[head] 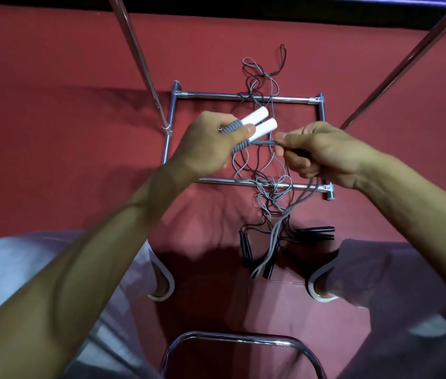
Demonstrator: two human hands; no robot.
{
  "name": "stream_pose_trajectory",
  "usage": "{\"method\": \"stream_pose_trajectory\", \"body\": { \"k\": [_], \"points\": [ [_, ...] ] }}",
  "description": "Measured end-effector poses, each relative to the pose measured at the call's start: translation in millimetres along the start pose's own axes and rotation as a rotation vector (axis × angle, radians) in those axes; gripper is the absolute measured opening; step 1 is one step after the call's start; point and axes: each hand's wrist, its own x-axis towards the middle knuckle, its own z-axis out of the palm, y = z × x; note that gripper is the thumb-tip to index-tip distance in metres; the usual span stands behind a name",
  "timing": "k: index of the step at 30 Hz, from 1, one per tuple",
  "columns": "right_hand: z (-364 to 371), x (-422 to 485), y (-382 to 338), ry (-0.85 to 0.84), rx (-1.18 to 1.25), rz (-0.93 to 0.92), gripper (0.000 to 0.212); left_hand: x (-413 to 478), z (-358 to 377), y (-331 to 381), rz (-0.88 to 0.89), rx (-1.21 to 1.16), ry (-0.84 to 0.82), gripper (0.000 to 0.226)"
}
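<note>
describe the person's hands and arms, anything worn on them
The left hand and right hand are bare: no gloves, rings, watch or bands in view. The left forearm and right forearm are uncovered to the picture's edge, with no sleeves showing.

Bare left hand point(210, 140), right hand point(325, 154) and arms point(101, 255). Pale grey trousers point(11, 269) either side of the chair bar point(230, 336), white slippers point(165, 287) beyond it.
</note>
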Motion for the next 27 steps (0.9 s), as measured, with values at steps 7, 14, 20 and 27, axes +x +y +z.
{"method": "stream_pose_trajectory", "body": {
  "k": [7,14,20,27],
  "points": [
    [3.8,2.4,9.7,-0.001,0.094,0.274,0.031,-1.4,-3.7,-6.9,0.114,0.370,-0.332,0.036],
    [28.4,4.4,12.4,-0.065,0.161,0.303,0.033,-9.2,11.9,-12.7,0.015,0.562,-0.390,0.054],
    [27.5,-0.1,9.4,-0.150,0.126,0.214,0.032,-11.3,8.5,-8.6,-0.037,0.517,-0.344,0.070],
    [16.0,-4.6,7.0,-0.137,-0.346,0.019,0.018,-14.4,9.4,-7.6,-0.080,0.475,-0.402,0.069]
  ]
}}
